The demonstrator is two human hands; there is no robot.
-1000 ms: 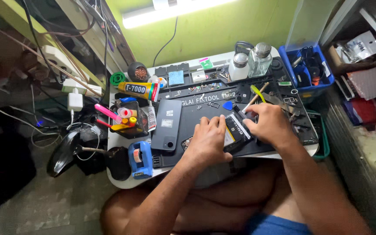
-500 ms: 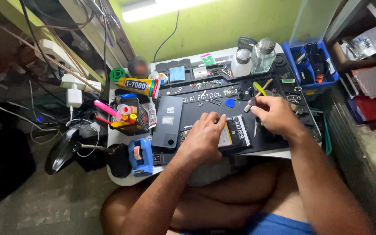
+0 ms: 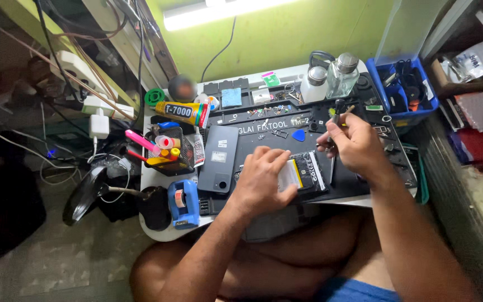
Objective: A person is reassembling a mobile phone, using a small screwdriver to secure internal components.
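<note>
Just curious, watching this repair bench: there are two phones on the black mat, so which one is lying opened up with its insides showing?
The opened phone under the left hand, its battery exposed. The grey phone to its left lies closed, back cover up.

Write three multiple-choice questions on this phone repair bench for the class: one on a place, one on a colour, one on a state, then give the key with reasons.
1. Where does the grey phone back cover lie?
A. left of the opened phone
B. in the blue bin
C. on the floor

2. What colour is the small guitar-pick-shaped plastic tool on the black work mat?
A. red
B. blue
C. white

3. What is the left hand doing?
A. hanging off the table
B. holding a bottle
C. pressing flat on the opened phone with its battery showing

Key: 1 A, the cover sits beside the hand, toward the blue tape dispenser. 2 B, it is plainly blue. 3 C, the palm covers the phone's left part, while the right hand pinches a thin tool.
</note>
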